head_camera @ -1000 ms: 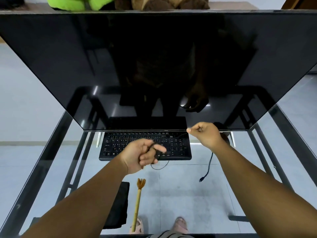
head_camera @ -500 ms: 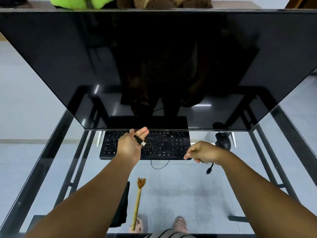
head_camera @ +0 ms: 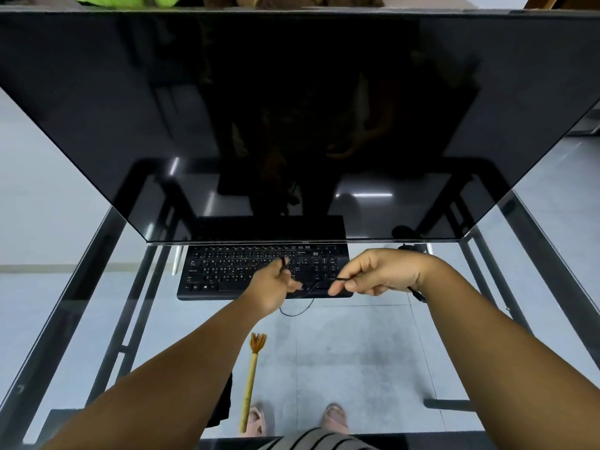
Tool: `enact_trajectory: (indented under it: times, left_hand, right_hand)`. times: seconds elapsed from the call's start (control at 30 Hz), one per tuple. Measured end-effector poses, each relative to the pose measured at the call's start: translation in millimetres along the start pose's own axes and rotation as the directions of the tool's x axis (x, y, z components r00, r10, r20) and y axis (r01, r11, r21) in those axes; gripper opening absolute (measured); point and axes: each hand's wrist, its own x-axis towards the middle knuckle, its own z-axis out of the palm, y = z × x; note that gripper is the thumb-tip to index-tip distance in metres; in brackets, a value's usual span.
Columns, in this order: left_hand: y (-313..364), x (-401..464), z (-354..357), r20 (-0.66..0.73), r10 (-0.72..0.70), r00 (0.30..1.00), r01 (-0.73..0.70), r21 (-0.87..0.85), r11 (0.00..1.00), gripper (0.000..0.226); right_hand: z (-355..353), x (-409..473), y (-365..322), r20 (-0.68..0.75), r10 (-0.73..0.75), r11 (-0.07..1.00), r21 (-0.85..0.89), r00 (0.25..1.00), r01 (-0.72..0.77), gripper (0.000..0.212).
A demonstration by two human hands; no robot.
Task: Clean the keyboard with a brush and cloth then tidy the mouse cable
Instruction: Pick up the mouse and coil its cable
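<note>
A black keyboard point(head_camera: 227, 271) lies on the glass desk point(head_camera: 373, 352) under the monitor's lower edge. My left hand point(head_camera: 271, 287) hovers over the keyboard's middle and grips a bundle of the thin black mouse cable point(head_camera: 297, 311), a loop of which hangs below the keyboard's front edge. My right hand point(head_camera: 378, 274) pinches a stretch of the same cable just right of my left hand. The black mouse point(head_camera: 410, 247) is mostly hidden behind my right wrist. A brush point(head_camera: 252, 371) with a bamboo handle lies on the desk near me. A dark cloth point(head_camera: 222, 404) is partly hidden by my left forearm.
A large dark monitor point(head_camera: 292, 108) fills the upper view and overhangs the back of the keyboard. The desk has black metal frame rails point(head_camera: 74, 303) on both sides. Through the glass I see the grey floor and my feet point(head_camera: 334, 415).
My left hand has dropped from the keyboard's upper left toward its middle, and my right hand has moved left. The two hands now hold the cable close together.
</note>
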Motion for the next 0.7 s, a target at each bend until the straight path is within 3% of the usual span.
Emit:
enact_trajectory:
  times: [0.17, 0.3, 0.4, 0.5, 0.63, 0.7]
  left_hand:
    - [6.2, -6.7, 11.8, 0.157, -0.029, 0.987, 0.03, -0.001, 1.0, 0.037]
    - [8.3, -6.7, 5.3, 0.099, -0.053, 0.994, 0.084, -0.339, 0.937, 0.013]
    - [9.4, -6.7, -3.6, -0.014, -0.133, 0.991, 0.095, -0.628, 0.773, 0.021]
    - [4.8, -1.3, -14.1, -0.07, -0.231, 0.97, 0.063, -0.852, 0.52, 0.032]
    - [-1.7, 8.0, -26.9, -0.133, -0.288, 0.948, -0.076, -0.976, 0.202, 0.041]
    - [-2.2, 11.2, -29.0, -0.195, -0.295, 0.935, -0.148, -0.973, 0.175, 0.043]
  right_hand:
    - [0.6, 0.1, -5.7, -0.087, -0.073, 0.994, 0.078, 0.994, 0.08, 0.025]
    - [-0.7, -1.7, 0.5, -0.095, -0.041, 0.995, 0.082, 0.995, 0.049, 0.024]
    - [-0.6, -1.2, 9.5, -0.056, 0.024, 0.998, 0.068, 0.998, -0.02, 0.023]
    - [1.6, 0.3, 19.3, -0.048, 0.119, 0.993, 0.033, 0.992, -0.118, 0.023]
    - [8.7, 2.6, 29.5, -0.037, 0.246, 0.968, -0.051, 0.969, -0.247, 0.021]
    - [13.4, 4.3, 29.7, -0.007, 0.255, 0.965, -0.06, 0.967, -0.255, 0.021]
